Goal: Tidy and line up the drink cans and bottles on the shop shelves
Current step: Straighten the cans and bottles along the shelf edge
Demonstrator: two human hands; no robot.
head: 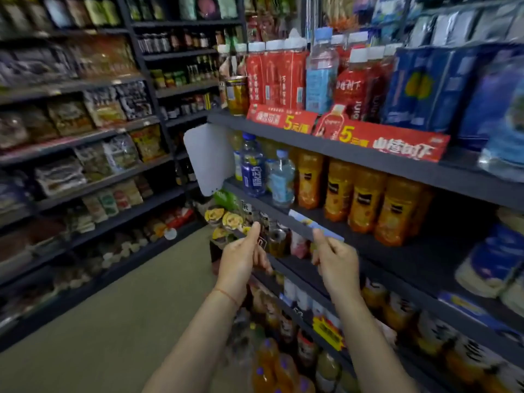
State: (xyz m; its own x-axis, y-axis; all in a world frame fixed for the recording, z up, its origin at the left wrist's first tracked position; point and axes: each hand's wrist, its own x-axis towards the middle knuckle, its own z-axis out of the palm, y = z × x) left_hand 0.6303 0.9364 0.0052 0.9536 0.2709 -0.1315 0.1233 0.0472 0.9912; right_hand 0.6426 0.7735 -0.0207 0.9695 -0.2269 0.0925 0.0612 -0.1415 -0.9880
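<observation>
My left hand [241, 259] is raised in front of the third shelf [354, 265], thumb up and fingers curled, right beside a dark can [262, 241]. Whether it grips that can is unclear. Next to it stand a silver-topped can [278, 239] and a pink can [298, 245]. My right hand [337, 262] is level with the left. Its thumb touches the shelf edge under a blue price tag [314, 225] and its fingers are curled. Orange juice bottles [365, 199] and blue water bottles [253, 165] stand on the shelf above.
Red-labelled bottles [272, 78] and a gold can [236, 95] fill the top shelf behind red price banners [391, 140]. More bottles [266, 361] crowd the lower shelves. Cup snacks [224, 219] sit at the shelf end. Snack shelves [85, 143] line the left side, across a floor aisle [127, 307].
</observation>
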